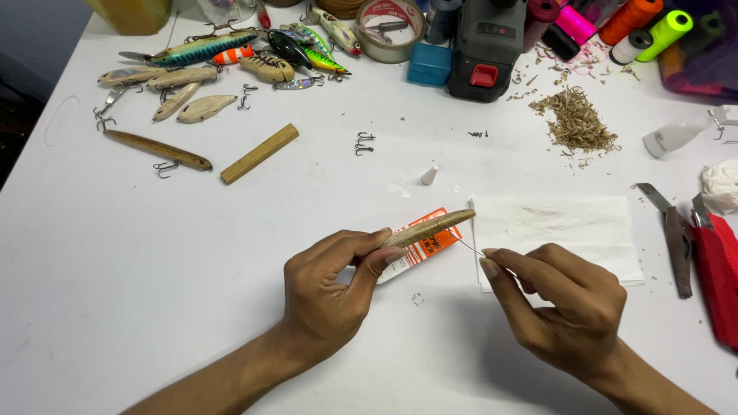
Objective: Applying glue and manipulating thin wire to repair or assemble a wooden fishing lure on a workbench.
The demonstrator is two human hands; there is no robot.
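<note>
From the head view, the left hand [330,296] keeps a clenched grip, thumb and fingers pinched round the near end of a slim, unpainted wooden lure body [430,227], which tilts up to the right just above a small orange and white packet [423,250] lying on the surface. The right hand [565,307] pinches a thin metal wire [470,247] between thumb and forefinger; the wire's far end meets the underside of the wooden lure body.

Just behind the right hand lies a folded white paper towel [553,227], partly covered by its fingers. A small white cone-shaped cap [429,176] stands near the packet, and a loose treble hook [364,143] lies farther back. To the left rest a rectangular strip of pale wood [260,154], a long brown wooden lure with a hook [157,150] and a cluster of carved blanks and painted fishing lures [231,58]. At the back stand a roll of tape [390,29], a blue box [430,64] and a grey and black power tool with a red button [484,46], with bright thread spools [630,23] beside it. A heap of wood shavings [575,119] lies right of the tool. At the right edge are a dark-handled knife [675,234] and a red-handled tool [719,269].

The surface [154,292] is a white table, bare near the forearms; a dark floor shows beyond its left edge.
</note>
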